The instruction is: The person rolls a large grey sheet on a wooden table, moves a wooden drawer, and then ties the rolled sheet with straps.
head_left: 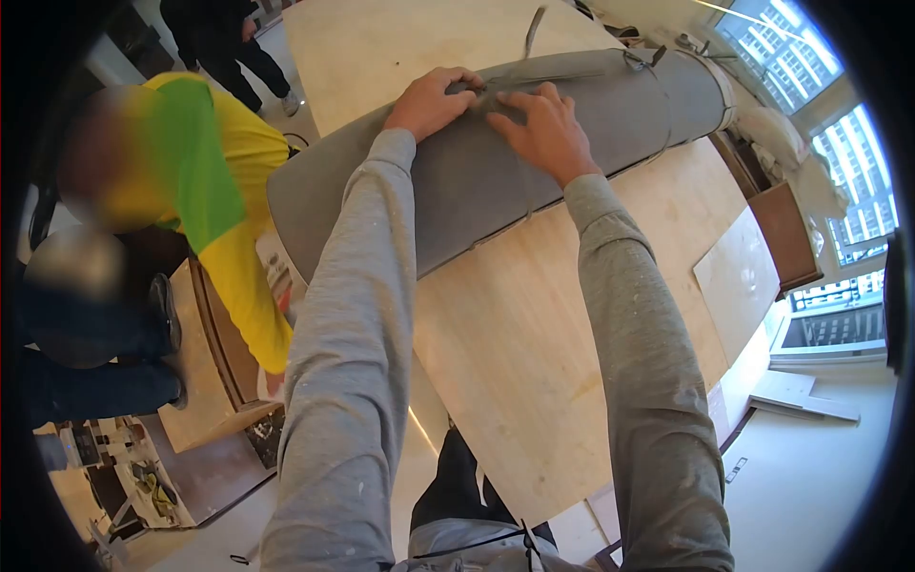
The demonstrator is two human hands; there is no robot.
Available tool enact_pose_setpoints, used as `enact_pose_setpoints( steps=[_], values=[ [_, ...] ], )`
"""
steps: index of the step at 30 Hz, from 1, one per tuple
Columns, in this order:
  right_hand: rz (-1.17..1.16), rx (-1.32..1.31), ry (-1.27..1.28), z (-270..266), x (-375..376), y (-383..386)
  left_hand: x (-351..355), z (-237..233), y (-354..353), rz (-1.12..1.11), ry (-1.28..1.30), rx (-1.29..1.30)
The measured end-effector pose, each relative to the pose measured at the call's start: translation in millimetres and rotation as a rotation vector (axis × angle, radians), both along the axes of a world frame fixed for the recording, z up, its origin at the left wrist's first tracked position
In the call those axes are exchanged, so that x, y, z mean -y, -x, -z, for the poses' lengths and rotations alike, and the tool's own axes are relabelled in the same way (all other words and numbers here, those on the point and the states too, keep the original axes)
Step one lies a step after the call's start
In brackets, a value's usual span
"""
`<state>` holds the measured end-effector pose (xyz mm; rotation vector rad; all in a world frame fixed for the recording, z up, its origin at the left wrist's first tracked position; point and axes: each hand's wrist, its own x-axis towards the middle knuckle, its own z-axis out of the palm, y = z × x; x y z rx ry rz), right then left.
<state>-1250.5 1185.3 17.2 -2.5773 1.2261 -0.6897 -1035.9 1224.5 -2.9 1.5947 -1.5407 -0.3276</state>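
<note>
A large grey roll (pixel 467 181) lies across a pale wooden board (pixel 519 353), with thin ties around it. On top of the roll, my left hand (pixel 437 102) has its fingers curled at a dark tie near the middle. Close beside it, my right hand (pixel 545 129) rests over the same spot, thumb and forefinger pointing toward the tie. The fingertips of both hands nearly meet there. A loose strap end (pixel 535 33) sticks up behind the hands. Another knotted tie (pixel 644 59) sits near the roll's right end.
A person in a yellow and green top (pixel 224 162) bends at the left, beside the roll's end. Another person in dark clothes (pixel 224 43) stands at the back left. A brown box (pixel 783 236) and windows (pixel 863 172) are at the right. Tools (pixel 152 491) lie lower left.
</note>
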Motion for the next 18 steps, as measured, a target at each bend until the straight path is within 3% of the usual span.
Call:
enact_pose_setpoints(
  steps=[4, 10, 13, 18],
  values=[
    [0.032, 0.082, -0.005, 4.6, -1.3, -4.9, -1.4, -0.7, -0.7, -0.019, -0.045, -0.070],
    [-0.016, 0.097, -0.007, 8.9, 2.1, -0.5, 1.5, 7.7, -1.5, -0.195, 0.122, 0.116],
    [-0.032, 0.021, 0.025, 12.2, -1.7, 0.6, -6.0, 5.8, -5.8, -0.319, 0.121, -0.014],
    [-0.136, 0.044, 0.257, 21.6, 10.1, 22.4, -4.6, 2.8, -8.5, -0.212, 0.008, -0.027]
  ],
)
